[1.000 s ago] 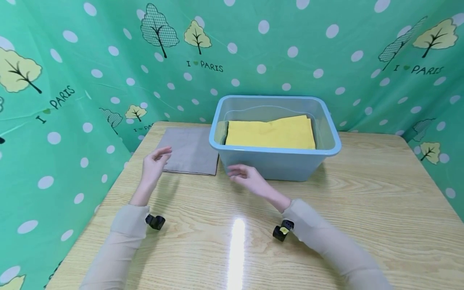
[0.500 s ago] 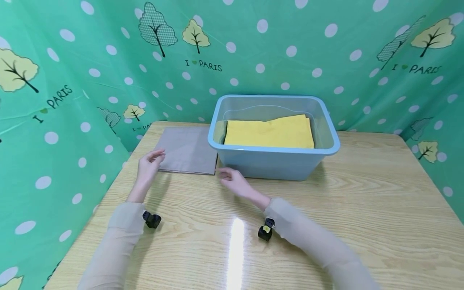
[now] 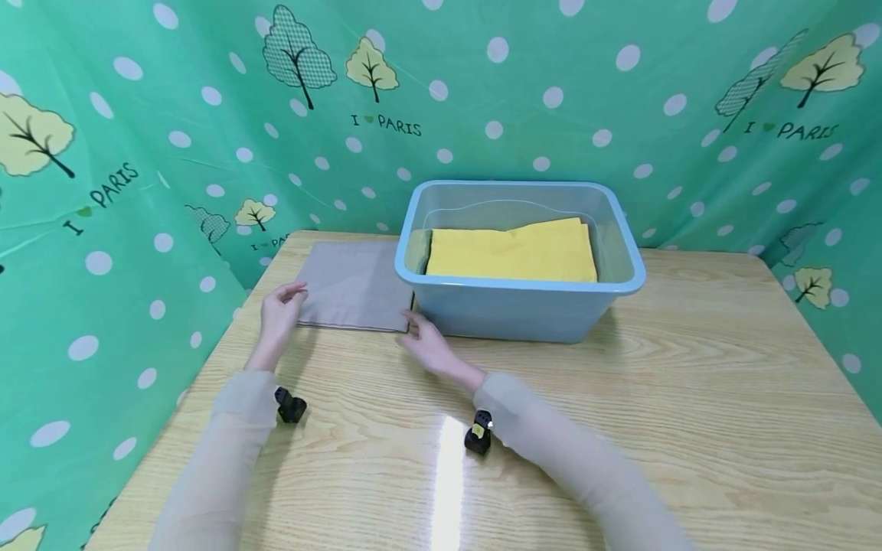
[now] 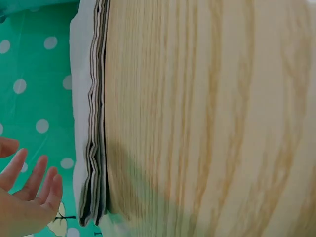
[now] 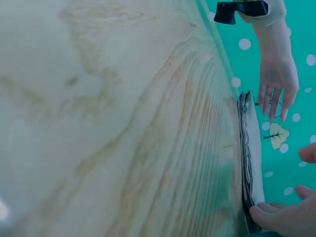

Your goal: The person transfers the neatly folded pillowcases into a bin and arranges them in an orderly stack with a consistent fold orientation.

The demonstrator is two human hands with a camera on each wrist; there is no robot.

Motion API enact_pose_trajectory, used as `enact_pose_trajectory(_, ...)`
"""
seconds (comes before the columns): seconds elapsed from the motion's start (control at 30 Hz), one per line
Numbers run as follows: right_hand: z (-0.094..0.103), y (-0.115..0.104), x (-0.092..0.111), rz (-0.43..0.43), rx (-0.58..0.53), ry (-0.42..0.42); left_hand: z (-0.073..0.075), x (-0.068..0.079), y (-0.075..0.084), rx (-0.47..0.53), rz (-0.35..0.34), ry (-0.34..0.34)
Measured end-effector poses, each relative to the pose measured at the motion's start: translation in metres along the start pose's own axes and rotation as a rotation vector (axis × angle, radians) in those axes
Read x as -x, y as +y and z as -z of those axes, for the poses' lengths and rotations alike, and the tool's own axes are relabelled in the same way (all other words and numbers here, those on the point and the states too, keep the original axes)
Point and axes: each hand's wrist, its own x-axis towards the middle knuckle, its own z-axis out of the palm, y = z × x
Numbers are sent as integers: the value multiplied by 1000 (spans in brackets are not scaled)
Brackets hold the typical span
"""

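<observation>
A grey cloth (image 3: 354, 287), folded flat, lies at the table's back left; its stacked layers show along the near edge in the left wrist view. Over its front left corner hovers my left hand (image 3: 278, 315), fingers loosely spread and apart from the cloth (image 4: 84, 98). My right hand (image 3: 430, 346) is at the front right corner, beside the tub. In the right wrist view its fingertips (image 5: 261, 213) appear to touch the corner of the cloth (image 5: 254, 163), while the thumb stands away. Neither hand holds anything.
A blue plastic tub (image 3: 510, 310) stands right of the grey cloth, close against its side. Folded yellow cloth (image 3: 513, 254) lies inside it. The wooden table (image 3: 689, 398) meets a green dotted curtain (image 3: 496, 92) at the back and left.
My right hand has moved left from the tub's front to the grey cloth's front right corner. The left hand has shifted slightly left and lower. Cloth and tub stay put.
</observation>
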Motion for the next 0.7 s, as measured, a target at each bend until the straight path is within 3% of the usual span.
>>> enact_pose_trajectory(0.23,-13,0,-11,-50,0,70,3,-10,-8,-49,9,21)
enact_pose_trajectory(0.5,-24,3,-21,-41,14,142,9,-18,-16,-64,7,9)
enact_pose_trajectory(0.7,-27,3,-28,-83,17,180,15,-25,-23,-73,27,-7)
